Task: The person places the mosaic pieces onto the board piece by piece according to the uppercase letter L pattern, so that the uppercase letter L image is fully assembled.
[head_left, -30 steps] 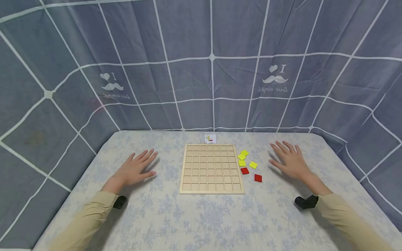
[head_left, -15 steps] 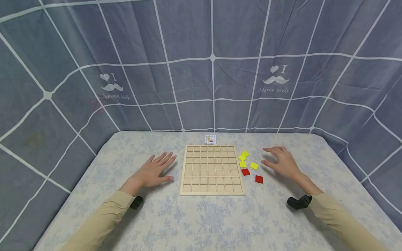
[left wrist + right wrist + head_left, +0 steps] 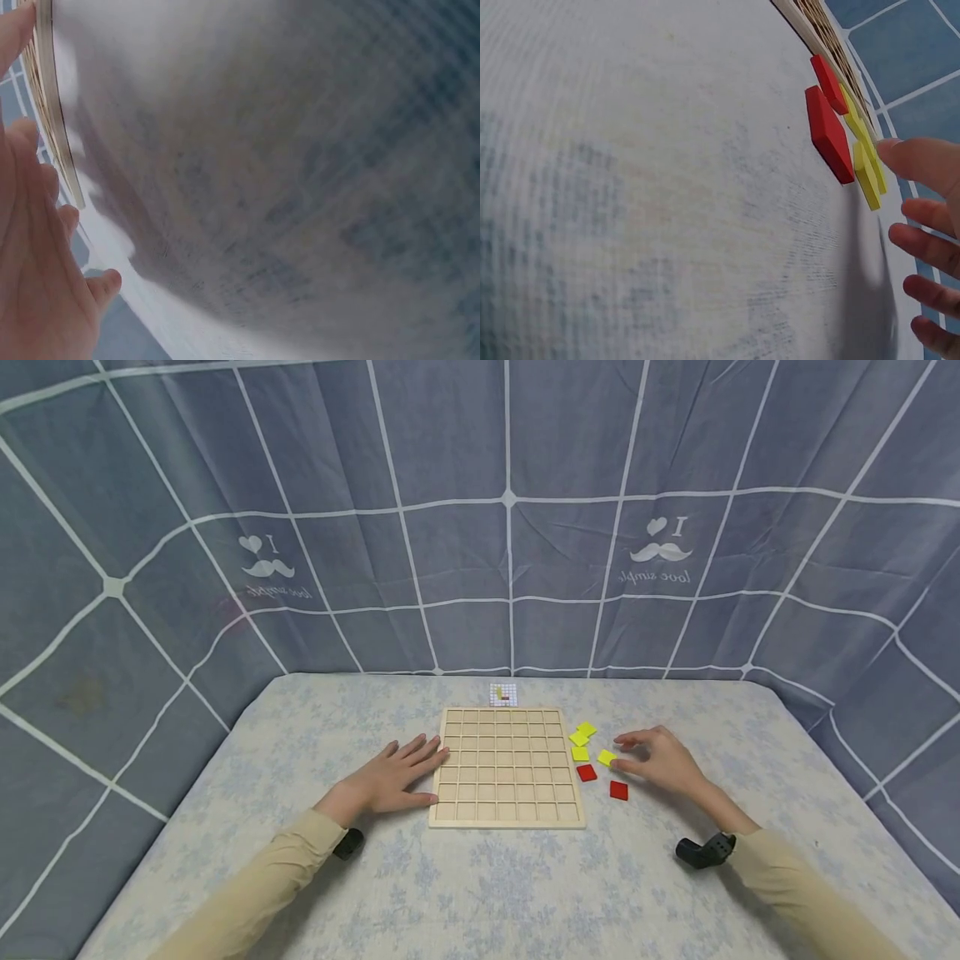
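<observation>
One yellow tile [image 3: 605,758] lies flat on the tabletop [image 3: 487,893], at the right side, and the right hand [image 3: 663,764] is directly at it. The thumb of this hand is at the tile's near edge; whether it touches, I cannot tell. The fingers are bent a little and stand apart from the thumb — the hand is partly open and has hold of nothing.

To the left of this tile there are three other yellow tiles [image 3: 579,753]; the two farthest ones touch or overlap, I cannot tell which. Two red tiles [image 3: 618,790] lie nearer to the person, one of them beside the board [image 3: 507,789].

The board is of pale wood, divided into square cells. At its left edge is the left hand [image 3: 386,781], with fingers spread and rather straight; its fingertips reach over the rim and it grips nothing.

Just beyond the far edge of the board lies a small card [image 3: 503,695] with a printed grid — yellow and red marks are on it. Behind the tabletop hangs a blue-grey curtain [image 3: 450,552] with white lines.
</observation>
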The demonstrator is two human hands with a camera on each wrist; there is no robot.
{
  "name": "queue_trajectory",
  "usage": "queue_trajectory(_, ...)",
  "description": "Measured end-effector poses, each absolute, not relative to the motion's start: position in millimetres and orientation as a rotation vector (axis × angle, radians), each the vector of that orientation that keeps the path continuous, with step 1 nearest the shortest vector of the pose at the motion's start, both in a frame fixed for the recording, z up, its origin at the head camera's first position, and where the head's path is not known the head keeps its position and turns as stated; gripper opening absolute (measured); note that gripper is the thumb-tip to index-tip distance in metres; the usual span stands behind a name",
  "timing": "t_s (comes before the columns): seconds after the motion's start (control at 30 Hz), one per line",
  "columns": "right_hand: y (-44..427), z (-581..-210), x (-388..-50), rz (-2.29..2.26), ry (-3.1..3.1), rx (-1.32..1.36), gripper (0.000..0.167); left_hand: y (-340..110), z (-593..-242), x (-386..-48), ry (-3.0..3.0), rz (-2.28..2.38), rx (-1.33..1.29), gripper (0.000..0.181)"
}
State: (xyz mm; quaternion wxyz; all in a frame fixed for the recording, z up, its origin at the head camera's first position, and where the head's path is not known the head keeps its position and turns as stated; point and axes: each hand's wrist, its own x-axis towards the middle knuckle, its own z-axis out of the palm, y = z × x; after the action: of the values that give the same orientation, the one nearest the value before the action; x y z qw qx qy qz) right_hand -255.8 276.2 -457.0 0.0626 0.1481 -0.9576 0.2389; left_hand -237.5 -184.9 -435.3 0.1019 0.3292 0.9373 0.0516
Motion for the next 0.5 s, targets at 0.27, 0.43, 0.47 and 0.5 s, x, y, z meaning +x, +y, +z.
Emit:
queue_trajectory(0.27, 270.6, -460.9, -253.6, 0.68, -2.907, 0.445, 0.036, -179.5, -435.9, -238.9, 2.71, 0.137, 0.965, 0.076)
queue_trajectory(0.43, 271.1, -462.2, -253.1, 0.648, -2.895, 0.448, 0.031, -177.1, -436.8, -239.3, 2.701, 0.119, 0.961, 0.076)
queue_trajectory(0.47, 271.0, -462.2, -252.9, 0.643, -2.893, 0.446, 0.03, -177.0, -437.0, -239.4, 2.702, 0.116, 0.963, 0.076)
queue_trajectory(0.5, 271.0, -462.1, -252.6, 0.641, -2.892, 0.446, 0.03, -176.9, -437.1, -239.5, 2.704, 0.116, 0.965, 0.076)
